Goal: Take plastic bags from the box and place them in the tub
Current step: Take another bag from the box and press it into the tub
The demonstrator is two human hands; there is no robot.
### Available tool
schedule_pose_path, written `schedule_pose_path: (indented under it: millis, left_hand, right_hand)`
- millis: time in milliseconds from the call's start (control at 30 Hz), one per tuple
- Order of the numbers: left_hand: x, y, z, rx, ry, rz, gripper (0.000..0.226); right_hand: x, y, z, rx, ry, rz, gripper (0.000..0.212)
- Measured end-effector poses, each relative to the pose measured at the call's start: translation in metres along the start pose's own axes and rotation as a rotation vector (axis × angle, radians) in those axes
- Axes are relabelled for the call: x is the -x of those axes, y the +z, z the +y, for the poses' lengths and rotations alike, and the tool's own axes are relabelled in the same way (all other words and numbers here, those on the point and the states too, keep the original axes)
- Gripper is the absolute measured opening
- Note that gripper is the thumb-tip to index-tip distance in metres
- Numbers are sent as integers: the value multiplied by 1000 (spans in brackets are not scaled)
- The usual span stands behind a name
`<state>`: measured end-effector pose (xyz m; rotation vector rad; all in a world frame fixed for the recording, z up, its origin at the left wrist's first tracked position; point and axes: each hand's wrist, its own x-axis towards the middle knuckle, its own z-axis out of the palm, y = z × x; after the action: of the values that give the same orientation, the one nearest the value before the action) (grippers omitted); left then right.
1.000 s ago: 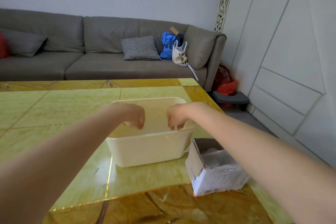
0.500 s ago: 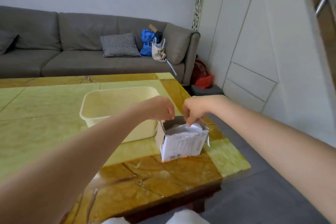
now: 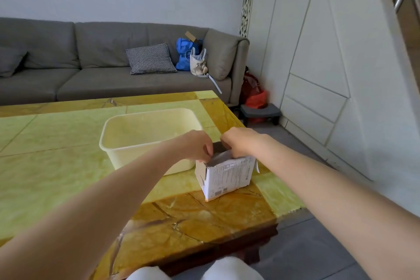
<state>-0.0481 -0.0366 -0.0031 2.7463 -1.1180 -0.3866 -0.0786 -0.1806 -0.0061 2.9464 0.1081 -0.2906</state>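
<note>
We see both hands at the open top of the box [image 3: 227, 175]: the left hand [image 3: 197, 146] pinches its torn rim, the right hand [image 3: 238, 142] curls inside (its grip hidden). The tub [image 3: 127, 152] sits just left on the bench [image 3: 56, 166].

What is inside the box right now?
Both hands, left hand and right hand, reach into the open top of the box. A pale crumpled sheet, probably a plastic bag, shows at the opening. Anything deeper is hidden by the hands and walls.
</note>
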Motion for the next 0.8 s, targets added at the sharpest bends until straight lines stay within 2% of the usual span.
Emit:
schedule_pose_path:
  millis: [133, 333, 467, 567, 700, 800]
  left_hand:
    - [-1, 3, 0, 34, 11, 33, 22]
    - [-3, 4, -3, 72, 8, 32, 20]
    - [-4, 7, -6, 116, -11, 52, 19]
    - [-4, 6, -6, 196, -30, 131, 29]
    - [-1, -4, 1, 286, -41, 339, 56]
    - [1, -12, 6, 296, -28, 377, 63]
  right_hand:
    - [2, -2, -3, 30, -12, 54, 14]
    - [0, -16, 0, 15, 5, 38, 17]
    - [-6, -31, 8, -101, 45, 172, 19]
    - [-11, -38, 12, -237, 88, 270, 23]
    - [-8, -48, 12, -451, 156, 423, 28]
    - [-6, -55, 12, -602, 156, 489, 32]
